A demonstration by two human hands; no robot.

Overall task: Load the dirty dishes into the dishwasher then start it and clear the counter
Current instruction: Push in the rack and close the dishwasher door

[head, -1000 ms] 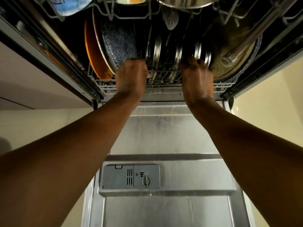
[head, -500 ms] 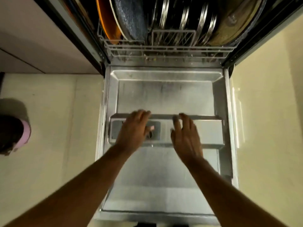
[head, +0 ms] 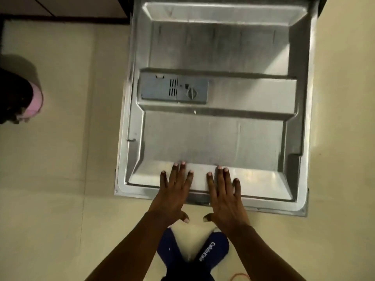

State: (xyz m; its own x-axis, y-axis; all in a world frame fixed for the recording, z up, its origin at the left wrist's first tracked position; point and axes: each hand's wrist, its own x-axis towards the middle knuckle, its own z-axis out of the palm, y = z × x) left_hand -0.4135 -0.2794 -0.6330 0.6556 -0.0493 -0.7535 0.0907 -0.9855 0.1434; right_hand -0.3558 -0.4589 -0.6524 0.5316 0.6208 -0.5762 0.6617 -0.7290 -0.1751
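Both my hands flat at the near edge of the lowered dishwasher door.

From my head camera: the dishwasher door [head: 221, 128] lies fully down over the floor [head: 60, 159], its detergent dispenser [head: 173, 88] on the left. My left hand [head: 172, 196] and right hand [head: 225, 197] lie side by side over its near rim, fingers straight and spread, gripping nothing. My dark socks [head: 211, 251] show below.

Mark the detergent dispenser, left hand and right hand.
detergent dispenser [head: 173, 88], head view, middle of grey lid.
left hand [head: 172, 194], head view, back of hand.
right hand [head: 226, 196], head view, back of hand.
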